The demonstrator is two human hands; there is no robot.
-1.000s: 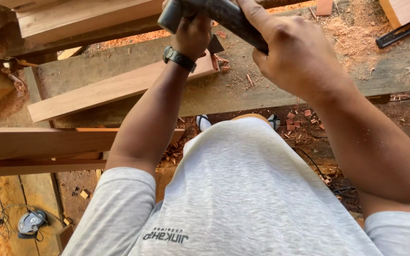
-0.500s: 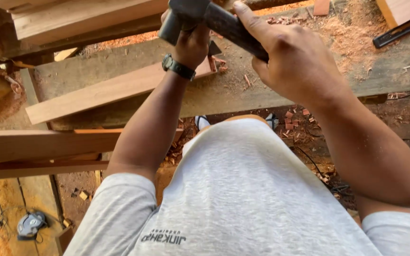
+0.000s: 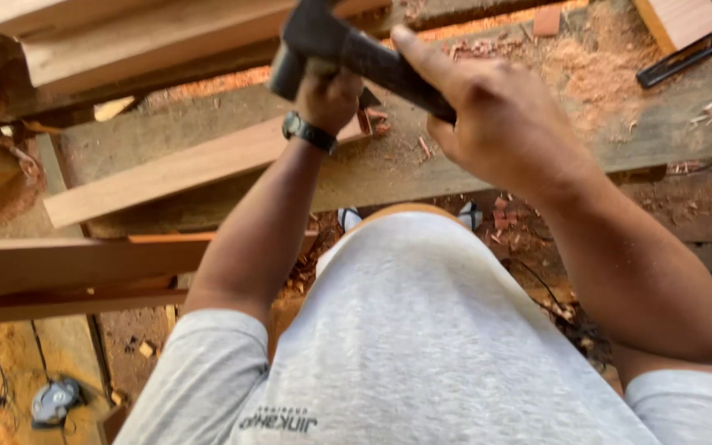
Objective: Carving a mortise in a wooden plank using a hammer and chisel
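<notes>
Closest to the camera is the person's grey shirt (image 3: 422,330), with both bare arms reaching away over it. Below, left of the shirt, a small round grey tool (image 3: 55,401) lies on the floor. Farther out, the right hand (image 3: 500,124) is wrapped around the dark handle of a hammer (image 3: 348,51), forefinger stretched along it, the head raised over the left hand (image 3: 329,95). That hand, a black watch (image 3: 308,132) on its wrist, is curled shut just under the hammer head; what it grips is hidden. It sits above a pale plank (image 3: 166,175) lying on the wide grey table (image 3: 661,124), strewn with chips and sawdust. Beyond, a black square (image 3: 694,53) lies at the far right.
</notes>
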